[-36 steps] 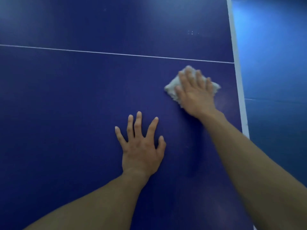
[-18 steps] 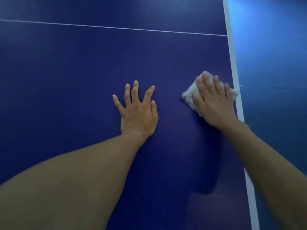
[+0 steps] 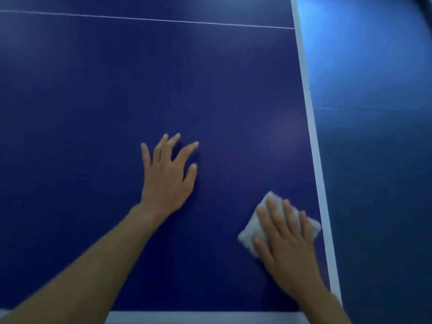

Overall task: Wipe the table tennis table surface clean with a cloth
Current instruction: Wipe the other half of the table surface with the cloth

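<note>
Cloth (image 3: 250, 230) slid nearer | right hand (image 3: 287, 249) flat atop | left hand (image 3: 166, 181) splayed, maybe hovering

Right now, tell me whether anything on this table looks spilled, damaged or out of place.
Nothing stands out. The table shows no spill or damage, only a faint sheen, likely reflected light. The cloth lies flat under the right hand; the left hand rests open nearby.
</note>
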